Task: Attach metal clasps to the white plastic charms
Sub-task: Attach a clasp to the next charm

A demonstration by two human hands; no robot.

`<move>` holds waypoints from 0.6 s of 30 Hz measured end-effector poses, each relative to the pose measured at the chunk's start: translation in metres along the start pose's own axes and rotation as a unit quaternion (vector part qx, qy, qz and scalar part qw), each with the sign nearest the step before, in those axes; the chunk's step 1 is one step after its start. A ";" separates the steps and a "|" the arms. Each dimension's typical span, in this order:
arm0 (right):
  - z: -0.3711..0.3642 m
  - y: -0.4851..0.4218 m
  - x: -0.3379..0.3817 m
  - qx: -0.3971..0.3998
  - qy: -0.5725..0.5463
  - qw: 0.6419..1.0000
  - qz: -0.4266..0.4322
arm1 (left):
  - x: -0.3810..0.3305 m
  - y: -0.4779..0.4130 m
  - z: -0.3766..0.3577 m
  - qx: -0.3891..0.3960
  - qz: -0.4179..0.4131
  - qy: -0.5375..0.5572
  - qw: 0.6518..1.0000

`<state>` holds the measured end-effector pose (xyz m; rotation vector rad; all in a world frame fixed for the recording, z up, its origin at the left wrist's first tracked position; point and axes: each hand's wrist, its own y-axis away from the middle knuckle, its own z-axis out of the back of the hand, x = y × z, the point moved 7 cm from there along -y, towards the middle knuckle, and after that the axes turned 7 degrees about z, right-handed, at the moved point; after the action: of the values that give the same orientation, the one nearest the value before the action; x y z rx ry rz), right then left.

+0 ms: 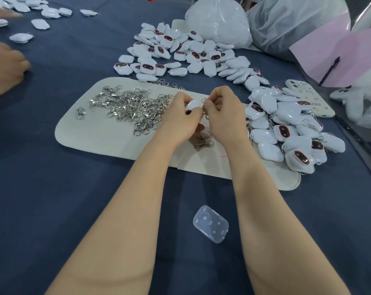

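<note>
– Where's the white charm (192, 104)?
– Centre of frame, over the cream mat (91, 135). The left hand (180, 117) grips it, and the right hand (225, 111) pinches a metal clasp (205, 107) right against it.
– And around them?
– I see loose clasps (133, 109) heaped left of the hands, and charm piles (186, 54) at upper centre and right.

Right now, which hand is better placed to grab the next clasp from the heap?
Probably left: the left hand sits beside the clasp heap on the mat, while the right hand, pinching a clasp, would have to cross over. The left grips a charm, though, and must free up first.
</note>
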<state>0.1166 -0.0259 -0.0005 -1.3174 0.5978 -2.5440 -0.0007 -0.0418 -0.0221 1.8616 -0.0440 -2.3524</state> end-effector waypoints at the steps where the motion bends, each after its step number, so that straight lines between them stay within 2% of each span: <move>1: -0.001 0.000 0.000 0.007 -0.001 1.000 0.000 | -0.001 0.001 0.000 0.003 -0.004 -0.003 1.000; 18: -0.009 0.003 0.006 0.089 -0.007 0.996 0.024 | 0.005 -0.008 0.008 -0.026 -0.031 0.004 0.999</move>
<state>0.1059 -0.0284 -0.0014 -1.2439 0.3839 -2.4809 -0.0099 -0.0353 -0.0255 1.8748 0.0769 -2.3614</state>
